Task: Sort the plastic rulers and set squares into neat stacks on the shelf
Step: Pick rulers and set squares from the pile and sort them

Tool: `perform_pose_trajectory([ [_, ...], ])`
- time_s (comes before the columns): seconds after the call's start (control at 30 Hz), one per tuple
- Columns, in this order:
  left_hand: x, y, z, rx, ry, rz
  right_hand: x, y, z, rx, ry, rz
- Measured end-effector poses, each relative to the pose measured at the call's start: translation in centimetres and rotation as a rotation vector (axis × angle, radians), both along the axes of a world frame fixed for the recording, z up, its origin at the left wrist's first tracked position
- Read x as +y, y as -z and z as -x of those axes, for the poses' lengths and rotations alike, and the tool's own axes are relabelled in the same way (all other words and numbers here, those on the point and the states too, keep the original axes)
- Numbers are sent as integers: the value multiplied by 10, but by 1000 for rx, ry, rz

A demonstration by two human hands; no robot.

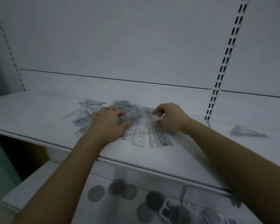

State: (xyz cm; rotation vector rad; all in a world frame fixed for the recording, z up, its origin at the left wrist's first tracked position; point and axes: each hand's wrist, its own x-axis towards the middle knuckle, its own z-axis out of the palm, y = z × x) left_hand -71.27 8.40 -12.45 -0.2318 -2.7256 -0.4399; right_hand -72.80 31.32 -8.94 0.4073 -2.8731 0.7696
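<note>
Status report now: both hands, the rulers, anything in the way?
Left hand flat on mixed pile. Right hand pinching one ruler. One set square apart at right. Nothing blocking.

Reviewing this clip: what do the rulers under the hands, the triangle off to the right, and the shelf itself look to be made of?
Rulers: clear, glossy plastic, apparently; the shelf shows through them behind printed scale marks. Set square: likely the same transparent plastic, greyer, possibly several stacked; too dim to be sure. Shelf: looks like white painted sheet metal, matte and smooth, with a rolled front lip and slotted uprights behind.
</note>
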Motion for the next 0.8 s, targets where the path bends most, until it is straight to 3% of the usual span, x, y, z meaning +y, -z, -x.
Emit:
perform_pose_trajectory([
  [0.23, 5, -2, -3, 25, 86, -197, 6, -4, 1, -111, 59, 209],
  [0.4, 7, -5, -3, -1, 127, -215, 24, -17, -2, -192, 89, 186],
  [0.53, 12, -18, 3, -32, 137, -67, 44, -26, -1, -162, 147, 222],
  [0.67, 17, -31, 18, -217, 97, 201, 47, -19, -1, -132, 138, 209],
  [0.8, 20, -42, 30, -311, 224, 220, 41, -14, 2, -108, 93, 263],
])
